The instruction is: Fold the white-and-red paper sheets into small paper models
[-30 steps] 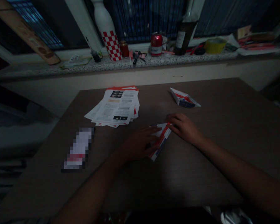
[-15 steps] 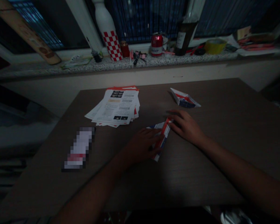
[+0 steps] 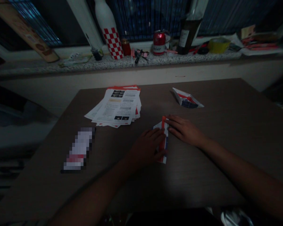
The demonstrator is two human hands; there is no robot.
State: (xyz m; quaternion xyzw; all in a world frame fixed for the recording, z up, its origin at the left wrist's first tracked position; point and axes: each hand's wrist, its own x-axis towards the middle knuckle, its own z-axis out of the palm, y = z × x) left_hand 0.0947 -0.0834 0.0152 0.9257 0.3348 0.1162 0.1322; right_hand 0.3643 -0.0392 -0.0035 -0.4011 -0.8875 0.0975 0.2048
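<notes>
On the middle of the brown table, a folded piece of white paper with red and blue print lies lengthwise, right between the person's hands. The left hand is laid over its lower part with the fingers across it, and whether the thumb pinches underneath cannot be told. The right hand lies nearly flat at the paper's right edge, its fingertips touching the paper but not closing around it. The paper looks light and thin, likely to slide or spring open with little force; its creased edges seem the firmest places to take hold. A stack of printed leaflets sits at 11 o'clock from the hands, a second folded paper at 1 o'clock, and a pixelated, unreadable item at 9 o'clock.
</notes>
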